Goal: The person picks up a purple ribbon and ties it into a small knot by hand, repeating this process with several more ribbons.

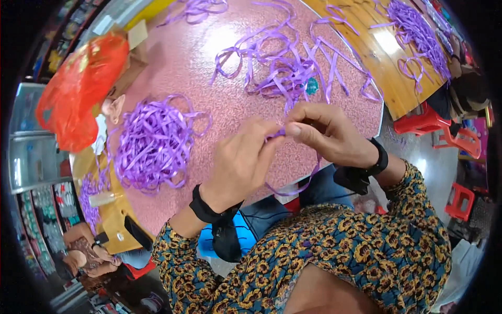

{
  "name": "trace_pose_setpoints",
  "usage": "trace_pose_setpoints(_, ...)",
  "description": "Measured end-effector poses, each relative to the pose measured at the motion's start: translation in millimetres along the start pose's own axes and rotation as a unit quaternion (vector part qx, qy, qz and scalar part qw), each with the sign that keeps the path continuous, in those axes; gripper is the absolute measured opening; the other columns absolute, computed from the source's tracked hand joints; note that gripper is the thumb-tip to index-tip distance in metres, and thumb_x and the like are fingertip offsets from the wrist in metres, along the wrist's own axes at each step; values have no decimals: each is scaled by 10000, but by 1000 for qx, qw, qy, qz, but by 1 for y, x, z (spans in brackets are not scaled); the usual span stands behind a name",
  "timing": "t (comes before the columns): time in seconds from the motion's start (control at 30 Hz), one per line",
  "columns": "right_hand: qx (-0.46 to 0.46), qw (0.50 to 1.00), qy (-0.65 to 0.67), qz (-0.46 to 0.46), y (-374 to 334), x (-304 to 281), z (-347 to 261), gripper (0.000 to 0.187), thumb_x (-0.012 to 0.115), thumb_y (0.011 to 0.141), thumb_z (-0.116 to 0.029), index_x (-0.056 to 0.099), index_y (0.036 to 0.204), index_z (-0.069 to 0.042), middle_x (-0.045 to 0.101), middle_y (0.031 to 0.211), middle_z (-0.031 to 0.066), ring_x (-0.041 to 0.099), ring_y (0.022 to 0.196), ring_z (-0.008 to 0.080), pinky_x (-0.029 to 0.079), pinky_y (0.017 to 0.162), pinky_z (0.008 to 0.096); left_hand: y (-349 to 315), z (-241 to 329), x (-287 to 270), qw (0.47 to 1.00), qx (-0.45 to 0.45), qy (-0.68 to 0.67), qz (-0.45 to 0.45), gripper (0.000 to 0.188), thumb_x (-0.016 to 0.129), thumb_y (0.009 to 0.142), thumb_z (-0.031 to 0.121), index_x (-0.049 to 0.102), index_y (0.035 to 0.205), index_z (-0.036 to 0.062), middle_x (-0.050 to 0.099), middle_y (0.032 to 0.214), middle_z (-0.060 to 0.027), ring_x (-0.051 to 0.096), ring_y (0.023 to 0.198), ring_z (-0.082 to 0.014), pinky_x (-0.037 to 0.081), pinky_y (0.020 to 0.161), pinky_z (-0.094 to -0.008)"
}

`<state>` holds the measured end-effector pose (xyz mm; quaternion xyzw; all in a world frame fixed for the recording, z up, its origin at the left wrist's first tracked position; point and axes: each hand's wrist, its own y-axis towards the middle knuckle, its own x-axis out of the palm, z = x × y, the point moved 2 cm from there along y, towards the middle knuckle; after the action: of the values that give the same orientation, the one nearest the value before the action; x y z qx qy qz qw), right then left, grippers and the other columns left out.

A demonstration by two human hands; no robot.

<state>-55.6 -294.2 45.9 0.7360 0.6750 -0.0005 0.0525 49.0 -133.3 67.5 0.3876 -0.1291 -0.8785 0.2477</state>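
Between my two hands, over the near edge of the pink table, is a narrow purple ribbon (275, 134). My left hand (241, 154) is closed in a pinch on it. Its fingertips almost meet those of my right hand (334, 135), where thumb and forefinger also pinch the ribbon. A loop of ribbon hangs below the hands toward my lap. Just beyond my fingers, a loose tangle of purple ribbons (285, 73) spreads over the table. To the left lies a dense heap of purple ribbons (152, 144).
The pink table (172, 68) carries a red plastic bag (83, 89) beside a cardboard box at its far left. A wooden table (389, 91) on the right holds another ribbon pile (421, 34). Red stools (423, 121) stand right. Other people sit at both sides.
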Motion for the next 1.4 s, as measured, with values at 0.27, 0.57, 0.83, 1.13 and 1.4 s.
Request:
trace_pose_setpoints(0.27, 91, 985, 110, 92, 67, -26, -32, 207, 638, 940, -225, 657, 1007, -31, 533, 784, -43, 417, 612, 16, 301, 502, 186, 57, -38, -22, 962, -124, -206, 132, 173, 681, 841, -19, 662, 1009, 16, 611, 875, -74, 547, 711, -125, 415, 592, -238)
trace_pose_setpoints(0.57, 175, 957, 213, 89, 97, -54, -96, 207, 633, 935, -226, 651, 1009, -34, 482, 670, -67, 337, 522, 20, 245, 466, 210, 112, 1, -43, 937, -127, -230, 231, 185, 687, 836, -31, 673, 1015, 15, 606, 876, -60, 530, 713, -99, 413, 589, -222)
trace_pose_setpoints(0.83, 79, 993, 82, -17, 84, -107, -175, 221, 645, 922, -266, 665, 1029, -74, 554, 742, -76, 476, 607, 15, 387, 533, 184, 159, 100, -61, 966, -140, -10, 218, 180, 653, 843, -4, 613, 1016, 24, 581, 826, -85, 510, 574, -135, 399, 506, -270)
trace_pose_setpoints(1.13, 147, 973, 113, -139, 47, -99, -199, 164, 584, 965, -224, 654, 967, -75, 493, 676, -76, 421, 566, 15, 327, 496, 191, 130, 191, -41, 911, -244, -1, 331, 171, 632, 862, 24, 584, 1026, 32, 544, 946, -81, 541, 713, -121, 433, 583, -240)
trace_pose_setpoints(1.4, 186, 920, 227, -259, 43, -45, -202, 215, 499, 1011, -275, 552, 1050, -70, 512, 712, -5, 480, 576, 69, 366, 497, 213, 90, 210, -50, 878, -216, 153, 398, 175, 634, 839, 45, 586, 1004, 11, 547, 1098, -168, 523, 1045, -321, 409, 924, -400)
